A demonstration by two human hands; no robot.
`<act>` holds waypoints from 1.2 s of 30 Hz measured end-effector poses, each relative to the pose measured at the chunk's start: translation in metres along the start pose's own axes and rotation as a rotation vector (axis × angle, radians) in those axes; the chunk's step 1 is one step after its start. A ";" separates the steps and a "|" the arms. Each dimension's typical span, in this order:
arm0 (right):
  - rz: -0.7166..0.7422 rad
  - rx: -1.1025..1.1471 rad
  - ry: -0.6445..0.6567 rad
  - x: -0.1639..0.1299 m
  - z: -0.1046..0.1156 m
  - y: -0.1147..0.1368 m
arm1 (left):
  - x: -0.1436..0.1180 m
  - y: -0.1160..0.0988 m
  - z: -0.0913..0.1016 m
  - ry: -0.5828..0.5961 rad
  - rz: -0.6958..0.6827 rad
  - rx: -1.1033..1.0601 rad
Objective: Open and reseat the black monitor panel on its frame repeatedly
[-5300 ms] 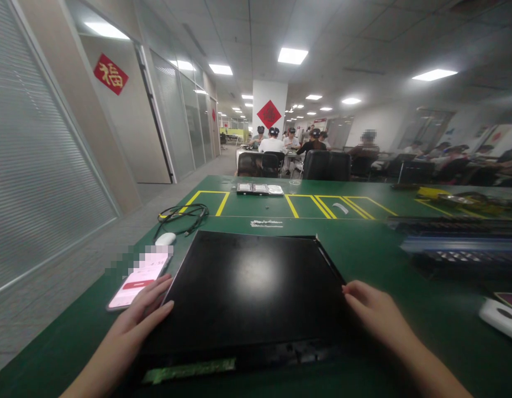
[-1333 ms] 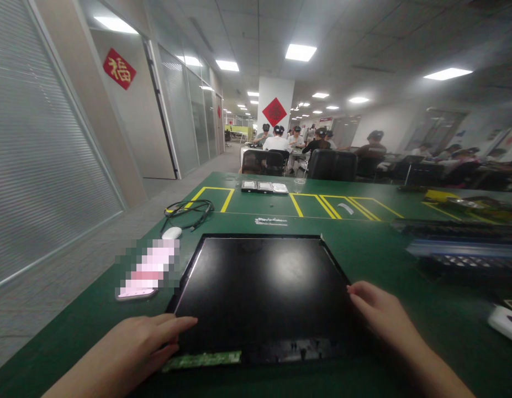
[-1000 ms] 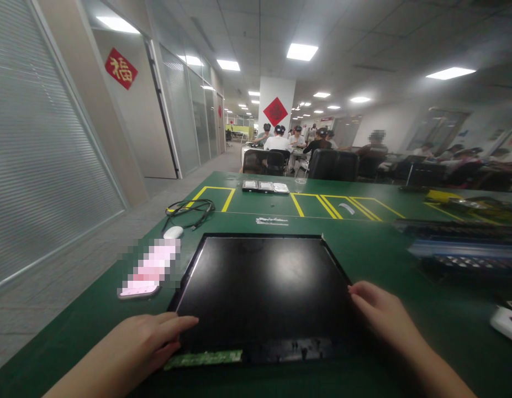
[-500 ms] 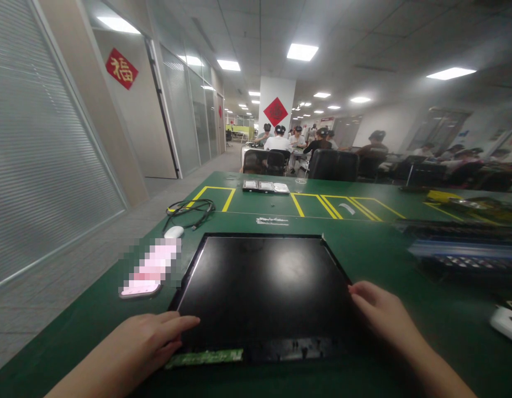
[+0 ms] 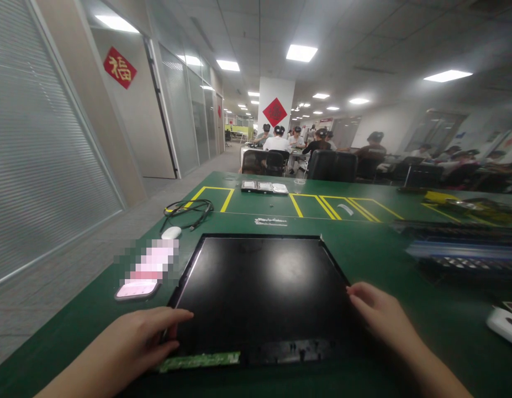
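A black LCD panel (image 5: 256, 287) lies flat on the green table, a green circuit board strip (image 5: 201, 360) along its near edge at the left. My left hand (image 5: 135, 337) is at the panel's near left corner, index finger stretched over the screen and thumb apart from it, just above the board strip. At the right edge of the panel, my right hand (image 5: 375, 309) pinches the black rim between thumb and fingers; its lower fingers are partly hidden.
Left of the panel lie a phone (image 5: 140, 288), a white mouse (image 5: 172, 232) and a coiled black cable (image 5: 198, 210). Hard drives (image 5: 264, 187) sit farther back. Blurred blue-and-black parts (image 5: 463, 251) and a white device (image 5: 504, 325) are at the right. Several people sit beyond the table.
My left hand has moved slightly left and up, its thumb and index finger spreading wider. The right hand stays at the panel's right edge. The view has shifted slightly.
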State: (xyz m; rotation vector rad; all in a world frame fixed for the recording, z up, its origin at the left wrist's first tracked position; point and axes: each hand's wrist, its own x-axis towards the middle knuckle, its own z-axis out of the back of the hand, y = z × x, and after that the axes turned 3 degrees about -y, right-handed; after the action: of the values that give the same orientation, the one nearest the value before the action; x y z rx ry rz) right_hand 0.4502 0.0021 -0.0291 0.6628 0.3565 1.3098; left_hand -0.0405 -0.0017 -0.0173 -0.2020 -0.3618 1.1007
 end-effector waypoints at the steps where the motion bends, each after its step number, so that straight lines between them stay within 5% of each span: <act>1: -0.004 0.001 0.006 0.000 0.000 0.000 | 0.001 0.001 0.001 -0.001 0.012 0.001; 11: -0.013 0.003 0.029 0.002 -0.002 -0.004 | 0.011 0.015 0.001 -0.161 0.016 0.176; 26: -0.018 -0.002 0.026 0.001 -0.002 -0.001 | 0.012 0.011 -0.004 -0.083 0.129 0.197; 36: -0.008 -0.003 0.022 0.002 -0.002 -0.002 | 0.014 0.006 -0.009 -0.131 0.142 0.159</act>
State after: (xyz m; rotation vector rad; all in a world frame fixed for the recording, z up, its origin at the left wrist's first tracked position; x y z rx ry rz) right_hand 0.4508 0.0041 -0.0318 0.6441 0.3748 1.3106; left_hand -0.0358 0.0137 -0.0253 -0.0145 -0.3791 1.2804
